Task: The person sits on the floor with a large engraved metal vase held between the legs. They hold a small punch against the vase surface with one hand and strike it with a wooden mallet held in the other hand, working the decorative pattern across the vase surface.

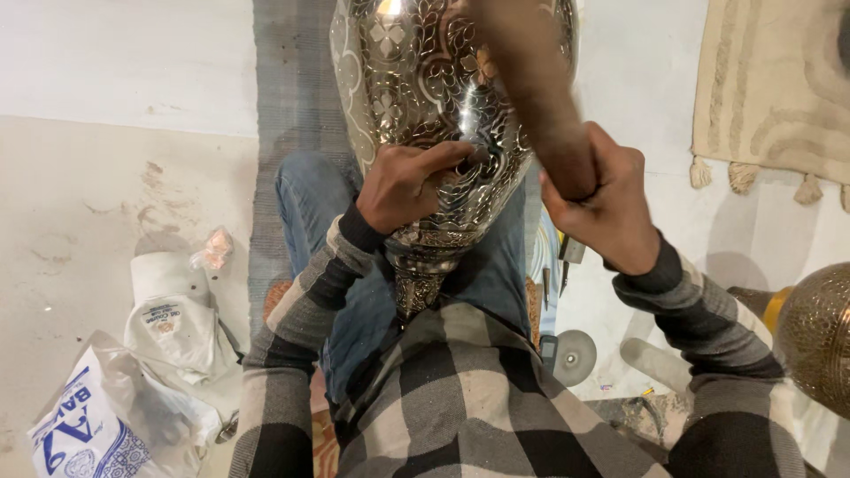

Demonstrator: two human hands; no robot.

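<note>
Evidently engraving was under way: the left hand (403, 181) pinched a small tool against the embossed silver vessel (425, 97), which rested across the lap on the floor mat (288, 80), while the right hand (602, 199) was closed round a wooden striker (531, 88). A steady, aligned tap seemed required next. Bags (133, 398) crowded the mat's left edge; a brass lamp (819, 336) stood right.

One cam on the head, looks straight down, v. close to both hands, the lap & floor below.
</note>
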